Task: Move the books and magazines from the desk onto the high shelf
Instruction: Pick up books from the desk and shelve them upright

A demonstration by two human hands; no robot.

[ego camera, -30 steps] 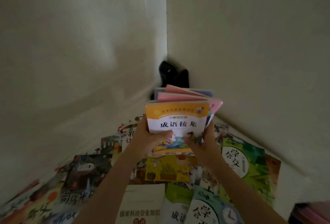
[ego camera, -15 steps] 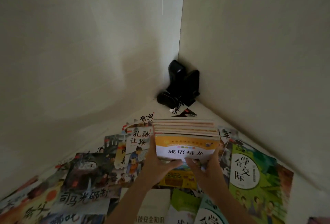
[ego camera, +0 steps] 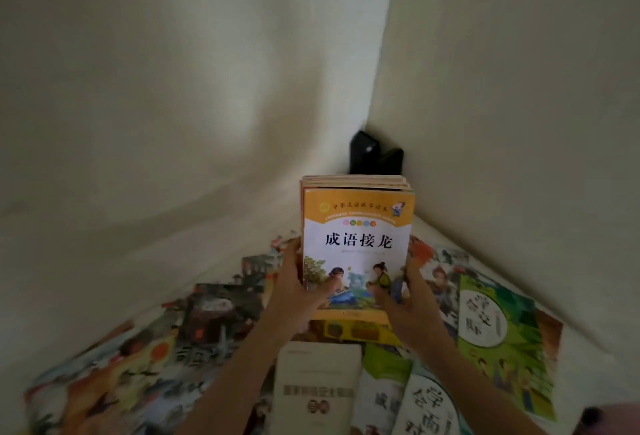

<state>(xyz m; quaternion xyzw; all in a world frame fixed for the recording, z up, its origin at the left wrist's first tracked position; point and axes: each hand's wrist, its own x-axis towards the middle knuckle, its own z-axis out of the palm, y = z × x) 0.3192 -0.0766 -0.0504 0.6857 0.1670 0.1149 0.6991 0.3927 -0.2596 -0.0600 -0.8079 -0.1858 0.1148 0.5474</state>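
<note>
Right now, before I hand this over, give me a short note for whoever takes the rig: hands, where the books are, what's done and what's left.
Left hand: grips the left edge of the stack of books, thumb on the front cover.
Right hand: grips the stack's right edge, thumb on the cover.
The stack is held upright above the spread books, in front of the black object in the wall corner.
Done: several books gathered into one squared stack, orange-topped cover facing the camera.
Left: carry this stack to the high shelf, which is not in view, then collect the many books and magazines lying flat below, including the white booklet and the green book.
</note>
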